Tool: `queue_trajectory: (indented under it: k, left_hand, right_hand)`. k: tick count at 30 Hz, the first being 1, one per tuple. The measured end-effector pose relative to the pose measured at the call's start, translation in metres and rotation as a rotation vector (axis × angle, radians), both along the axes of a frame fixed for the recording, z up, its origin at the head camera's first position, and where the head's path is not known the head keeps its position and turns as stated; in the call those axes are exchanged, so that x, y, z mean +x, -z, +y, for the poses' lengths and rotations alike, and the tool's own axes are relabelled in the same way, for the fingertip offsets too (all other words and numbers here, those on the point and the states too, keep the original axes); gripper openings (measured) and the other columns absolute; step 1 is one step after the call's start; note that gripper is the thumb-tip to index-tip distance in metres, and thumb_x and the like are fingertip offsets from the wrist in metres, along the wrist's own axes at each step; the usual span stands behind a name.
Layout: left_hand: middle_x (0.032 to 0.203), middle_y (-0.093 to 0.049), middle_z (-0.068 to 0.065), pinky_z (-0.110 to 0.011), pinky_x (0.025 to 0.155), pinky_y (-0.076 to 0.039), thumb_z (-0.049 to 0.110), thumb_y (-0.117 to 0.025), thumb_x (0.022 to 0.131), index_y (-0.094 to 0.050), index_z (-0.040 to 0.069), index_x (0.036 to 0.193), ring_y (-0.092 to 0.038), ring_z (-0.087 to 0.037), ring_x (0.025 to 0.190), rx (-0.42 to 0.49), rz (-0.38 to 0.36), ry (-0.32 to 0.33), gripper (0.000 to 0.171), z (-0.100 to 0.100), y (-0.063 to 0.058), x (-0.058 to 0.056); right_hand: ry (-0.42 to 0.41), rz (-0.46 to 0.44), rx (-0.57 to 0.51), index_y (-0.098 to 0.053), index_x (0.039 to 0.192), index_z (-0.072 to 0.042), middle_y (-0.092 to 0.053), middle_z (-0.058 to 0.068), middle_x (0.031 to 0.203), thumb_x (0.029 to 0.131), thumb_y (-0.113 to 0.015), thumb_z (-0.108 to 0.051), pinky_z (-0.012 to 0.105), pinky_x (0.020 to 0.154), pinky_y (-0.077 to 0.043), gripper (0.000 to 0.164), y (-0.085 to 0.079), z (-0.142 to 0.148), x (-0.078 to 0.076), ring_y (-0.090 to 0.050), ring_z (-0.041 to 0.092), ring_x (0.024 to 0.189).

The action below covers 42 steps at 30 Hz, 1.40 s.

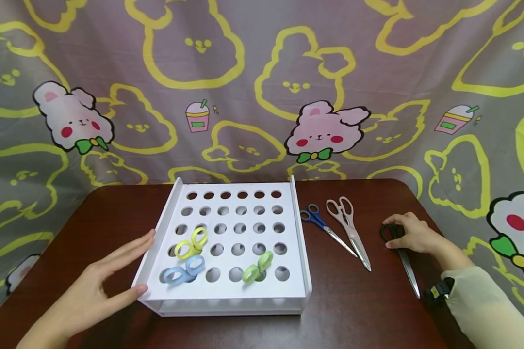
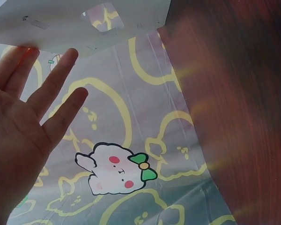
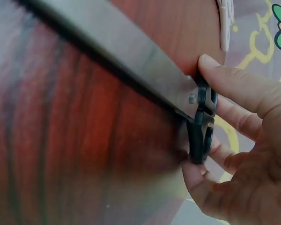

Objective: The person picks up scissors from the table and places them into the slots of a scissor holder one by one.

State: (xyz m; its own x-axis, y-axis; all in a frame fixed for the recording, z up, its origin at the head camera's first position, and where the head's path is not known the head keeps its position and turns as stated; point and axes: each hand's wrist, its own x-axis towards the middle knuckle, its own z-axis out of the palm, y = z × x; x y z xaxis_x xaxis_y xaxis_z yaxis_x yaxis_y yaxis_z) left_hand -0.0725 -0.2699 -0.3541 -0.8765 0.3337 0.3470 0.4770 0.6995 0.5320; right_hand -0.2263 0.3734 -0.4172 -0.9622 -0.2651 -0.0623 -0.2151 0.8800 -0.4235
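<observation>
At the right of the table, my right hand (image 1: pixel 412 232) grips a pair of black-handled scissors (image 1: pixel 405 265) by the handles. The right wrist view shows the thumb and fingers around the black handles (image 3: pixel 201 124), with the long metal blades (image 3: pixel 131 51) stretching away over the table. My left hand (image 1: pixel 93 286) rests its fingers and thumb against the left side of a white holed rack (image 1: pixel 249 289), its fingers fairly straight. Yellow scissors (image 1: pixel 192 246), light blue scissors (image 1: pixel 184 272) and green scissors (image 1: pixel 257 268) stand handles-up in the rack's holes.
Blue-handled scissors (image 1: pixel 327 228) and larger pinkish-white scissors (image 1: pixel 349 230) lie on the dark wooden table (image 1: pixel 345 310), between the rack and my right hand. A patterned curtain (image 1: pixel 244 97) hangs behind the table and along its sides.
</observation>
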Motion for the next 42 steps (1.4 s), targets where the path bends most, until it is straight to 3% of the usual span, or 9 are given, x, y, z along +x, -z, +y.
queue_trajectory:
  k: [4, 11, 15, 19, 22, 28, 42]
  left_hand:
    - [0.157, -0.043, 0.007, 0.001, 0.101, -0.021, 0.009, -0.085, 0.075, -0.048, 0.02, 0.148, -0.03, 0.012, 0.14, -0.001, -0.006, -0.002, 0.082, 0.0, 0.001, 0.001]
    - [0.156, -0.044, 0.005, 0.001, 0.102, -0.022, 0.008, -0.085, 0.074, -0.049, 0.018, 0.148, -0.032, 0.011, 0.14, 0.003, 0.012, 0.006, 0.083, 0.001, 0.002, 0.001]
    - [0.156, -0.044, 0.006, 0.001, 0.102, -0.022, 0.008, -0.085, 0.074, -0.049, 0.018, 0.148, -0.032, 0.011, 0.14, 0.006, 0.012, 0.005, 0.083, 0.001, 0.001, 0.002]
    - [0.156, -0.045, 0.004, 0.001, 0.102, -0.023, 0.007, -0.086, 0.073, -0.05, 0.018, 0.147, -0.033, 0.01, 0.14, 0.002, 0.024, 0.004, 0.083, 0.001, 0.0, 0.001]
    - [0.156, -0.045, 0.004, 0.001, 0.102, -0.023, 0.007, -0.086, 0.073, -0.05, 0.018, 0.147, -0.033, 0.01, 0.141, 0.003, 0.022, 0.005, 0.083, 0.001, 0.0, 0.001]
    - [0.156, -0.044, 0.005, 0.0, 0.102, -0.023, 0.006, -0.086, 0.073, -0.049, 0.018, 0.148, -0.033, 0.01, 0.141, 0.001, 0.022, 0.009, 0.084, -0.001, 0.001, 0.0]
    - [0.155, -0.046, 0.0, 0.0, 0.103, -0.025, 0.005, -0.085, 0.073, -0.05, 0.016, 0.147, -0.035, 0.008, 0.14, -0.009, 0.041, 0.018, 0.083, 0.002, -0.003, -0.001]
  right_hand:
    - [-0.011, 0.007, -0.018, -0.062, 0.113, 0.003, -0.054, 0.028, 0.107, 0.071, -0.088, -0.02, 0.052, 0.081, -0.044, 0.054, 0.001, 0.0, -0.001, -0.049, 0.041, 0.101]
    - [-0.025, 0.036, -0.035, -0.062, 0.114, 0.002, -0.068, 0.023, 0.103, 0.072, -0.088, -0.019, 0.04, 0.074, -0.046, 0.053, 0.002, 0.001, -0.002, -0.061, 0.032, 0.089]
    - [-0.015, 0.021, -0.095, -0.064, 0.116, 0.004, -0.068, 0.022, 0.103, 0.076, -0.085, -0.014, 0.03, 0.069, -0.046, 0.048, 0.001, 0.001, -0.002, -0.059, 0.024, 0.085]
    - [0.008, 0.03, -0.13, -0.065, 0.119, 0.003, -0.062, 0.011, 0.089, 0.081, -0.081, -0.014, 0.023, 0.065, -0.039, 0.045, 0.001, 0.002, 0.0, -0.05, 0.009, 0.079]
    - [0.033, 0.031, -0.167, -0.064, 0.122, 0.002, -0.055, 0.004, 0.085, 0.083, -0.08, -0.015, 0.022, 0.064, -0.037, 0.045, 0.001, 0.002, 0.001, -0.044, 0.003, 0.076]
    - [0.041, 0.02, -0.21, -0.063, 0.126, 0.0, -0.059, 0.007, 0.093, 0.085, -0.078, -0.016, 0.021, 0.066, -0.04, 0.047, -0.003, -0.001, 0.003, -0.047, 0.003, 0.081]
    - [0.06, 0.048, -0.239, -0.062, 0.128, -0.003, -0.057, 0.01, 0.094, 0.087, -0.077, -0.015, 0.023, 0.064, -0.041, 0.045, -0.01, -0.011, 0.011, -0.048, 0.006, 0.081]
